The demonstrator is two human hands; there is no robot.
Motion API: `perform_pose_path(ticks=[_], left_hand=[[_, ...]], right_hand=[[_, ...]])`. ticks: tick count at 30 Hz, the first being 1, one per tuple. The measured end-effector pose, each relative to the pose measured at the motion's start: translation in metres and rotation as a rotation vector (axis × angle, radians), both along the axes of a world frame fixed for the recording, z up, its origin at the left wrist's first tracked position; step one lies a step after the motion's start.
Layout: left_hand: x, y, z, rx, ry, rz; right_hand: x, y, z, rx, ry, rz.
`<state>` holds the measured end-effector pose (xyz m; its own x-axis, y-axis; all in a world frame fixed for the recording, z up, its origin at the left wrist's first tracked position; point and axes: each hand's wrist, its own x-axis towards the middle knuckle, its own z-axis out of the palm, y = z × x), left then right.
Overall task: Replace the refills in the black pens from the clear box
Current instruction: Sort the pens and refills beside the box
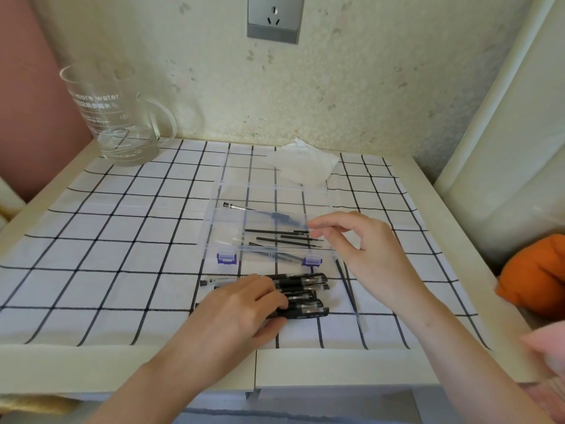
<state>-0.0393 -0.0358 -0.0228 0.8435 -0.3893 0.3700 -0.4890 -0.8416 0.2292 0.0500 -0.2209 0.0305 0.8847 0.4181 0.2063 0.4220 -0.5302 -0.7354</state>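
A clear box (318,255) with two purple latches lies open in the middle of the checked cloth. Several thin black refills (284,240) lie inside it. Several black pens (308,293) are piled just in front of the box. My left hand (241,310) lies over the left part of the pile, with fingers curled on a pen and the thumb at the near side. My right hand (363,243) hovers over the box's right side. Its thumb and forefinger pinch the end of a slim, metal-tipped pen part (244,208) that stretches left across the box.
A glass jug (119,123) with a little water stands at the back left. A crumpled white tissue (305,163) lies behind the box. One loose refill (347,286) lies on the cloth right of the pens. Orange fabric (538,276) sits off the right edge.
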Motion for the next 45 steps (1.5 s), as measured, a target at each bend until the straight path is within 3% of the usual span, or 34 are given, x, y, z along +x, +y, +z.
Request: perform_pose_path(ticks=[20, 23, 28, 35, 41, 45], left_hand=[[-0.003, 0.000, 0.004, 0.029, -0.035, -0.060], [-0.004, 0.000, 0.009, -0.110, 0.008, -0.018], [0.002, 0.013, 0.030, -0.529, 0.007, 0.125], [0.007, 0.018, 0.033, -0.563, -0.008, 0.175], [0.005, 0.003, 0.033, -0.794, 0.385, 0.120], [0.007, -0.001, 0.034, -0.868, 0.413, 0.157]], right_hand=[[0.000, -0.002, 0.004, -0.033, 0.033, 0.020], [0.000, -0.002, 0.004, -0.017, 0.043, 0.018], [-0.002, -0.001, 0.004, 0.060, 0.117, 0.050], [-0.009, 0.008, 0.002, 0.262, 0.315, 0.164], [-0.012, 0.013, 0.002, 0.347, 0.357, 0.225], [-0.016, 0.015, 0.000, 0.318, 0.366, 0.247]])
